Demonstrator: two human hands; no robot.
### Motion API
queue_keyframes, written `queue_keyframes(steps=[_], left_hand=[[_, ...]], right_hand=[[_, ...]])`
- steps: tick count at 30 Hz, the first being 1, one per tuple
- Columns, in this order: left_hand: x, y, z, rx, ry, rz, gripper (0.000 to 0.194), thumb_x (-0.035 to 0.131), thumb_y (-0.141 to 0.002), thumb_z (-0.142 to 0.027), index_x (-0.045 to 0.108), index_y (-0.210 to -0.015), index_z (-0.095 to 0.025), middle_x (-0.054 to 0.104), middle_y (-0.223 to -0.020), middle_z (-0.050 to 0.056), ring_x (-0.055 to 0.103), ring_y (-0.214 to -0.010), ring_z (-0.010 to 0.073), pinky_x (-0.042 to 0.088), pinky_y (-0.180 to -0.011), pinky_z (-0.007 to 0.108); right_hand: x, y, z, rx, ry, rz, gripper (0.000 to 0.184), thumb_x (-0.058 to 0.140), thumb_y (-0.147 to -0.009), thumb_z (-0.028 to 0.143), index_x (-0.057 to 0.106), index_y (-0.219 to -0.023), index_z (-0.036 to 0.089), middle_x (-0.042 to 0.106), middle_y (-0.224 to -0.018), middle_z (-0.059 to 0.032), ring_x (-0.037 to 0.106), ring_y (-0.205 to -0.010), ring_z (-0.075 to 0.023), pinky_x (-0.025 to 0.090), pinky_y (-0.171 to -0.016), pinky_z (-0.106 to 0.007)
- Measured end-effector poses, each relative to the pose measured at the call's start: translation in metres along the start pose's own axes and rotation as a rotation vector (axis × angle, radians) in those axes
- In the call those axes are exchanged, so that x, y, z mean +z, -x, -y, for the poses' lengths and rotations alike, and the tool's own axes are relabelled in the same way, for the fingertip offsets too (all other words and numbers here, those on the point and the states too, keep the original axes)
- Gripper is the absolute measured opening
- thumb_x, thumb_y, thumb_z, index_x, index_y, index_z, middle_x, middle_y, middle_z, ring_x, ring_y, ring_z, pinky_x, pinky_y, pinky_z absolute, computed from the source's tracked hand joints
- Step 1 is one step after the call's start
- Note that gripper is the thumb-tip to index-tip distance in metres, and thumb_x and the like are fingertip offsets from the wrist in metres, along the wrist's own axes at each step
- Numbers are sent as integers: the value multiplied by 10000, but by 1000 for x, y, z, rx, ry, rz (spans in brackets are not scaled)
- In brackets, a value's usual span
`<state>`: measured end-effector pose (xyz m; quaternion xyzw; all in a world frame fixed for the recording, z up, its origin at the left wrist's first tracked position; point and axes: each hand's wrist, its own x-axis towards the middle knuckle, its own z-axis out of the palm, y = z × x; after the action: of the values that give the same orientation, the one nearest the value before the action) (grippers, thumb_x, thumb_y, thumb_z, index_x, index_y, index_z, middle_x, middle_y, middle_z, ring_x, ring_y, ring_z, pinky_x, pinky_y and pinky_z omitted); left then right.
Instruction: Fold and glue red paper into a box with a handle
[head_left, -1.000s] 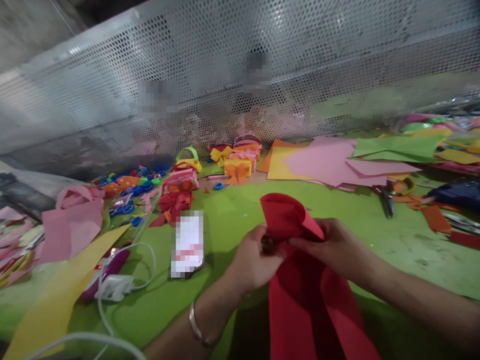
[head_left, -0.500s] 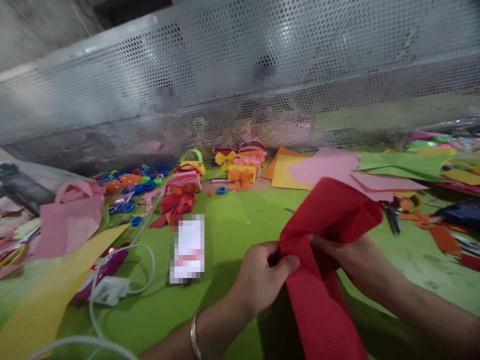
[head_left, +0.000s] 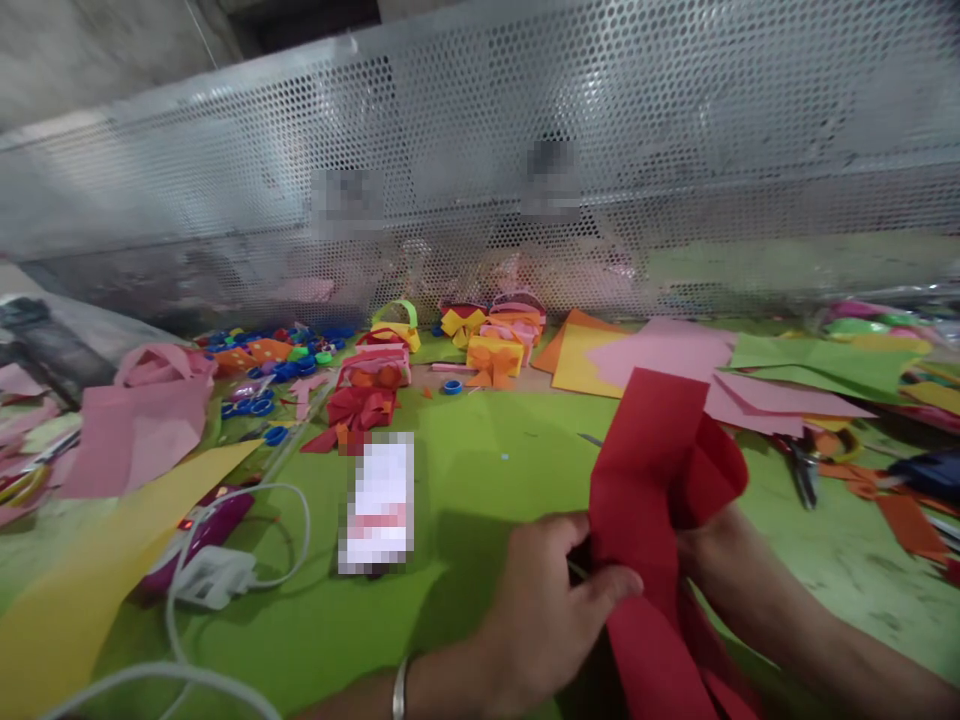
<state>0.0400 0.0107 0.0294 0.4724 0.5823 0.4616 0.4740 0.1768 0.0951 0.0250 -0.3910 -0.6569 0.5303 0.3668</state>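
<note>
The folded red piece [head_left: 641,470] stands up from the near edge of the view, right of centre, its lower strips running out of sight below and its upper end bent over into a loop on the right. The left hand [head_left: 551,605], with a silver bracelet [head_left: 399,690] at the wrist, pinches its left edge, thumb in front and the other fingers behind. The right hand [head_left: 724,560] is against its back, under the loop; most of those fingers are hidden, so I cannot tell how tightly they close. To the left on the green surface [head_left: 461,480] lie a yellow sheet [head_left: 112,540], a white plug [head_left: 214,578] with its cable beside a purple device [head_left: 202,540], and a pixelated white item [head_left: 381,505]. Farther off sit small bags with bows [head_left: 495,358], then pink sheets [head_left: 652,348] at right, and behind everything rises a perforated metal panel [head_left: 465,180]
</note>
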Motion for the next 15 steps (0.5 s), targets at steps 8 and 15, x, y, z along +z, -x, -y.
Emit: queue_keyframes(steps=[8, 15], left_hand=[[-2, -1, -4, 23, -73, -60, 131, 687, -724, -199, 721, -840, -152, 725, -804, 19, 586, -699, 152, 430, -639, 247], [-7, -4, -1, 37, -62, -88, 234, 637, -794, -285, 711, -974, -155, 731, -868, 60, 637, -764, 201, 477, -661, 283]], right_hand=[[2, -2, -2, 137, -289, 86, 360, 690, -596, 110, 694, -929, 247, 726, -972, -36, 676, -868, -284, 580, -753, -363], [-3, 0, -2, 157, -127, 14, 138, 721, -645, 322, 630, -635, 219, 613, -604, 6, 575, -554, -186, 486, -477, -276]])
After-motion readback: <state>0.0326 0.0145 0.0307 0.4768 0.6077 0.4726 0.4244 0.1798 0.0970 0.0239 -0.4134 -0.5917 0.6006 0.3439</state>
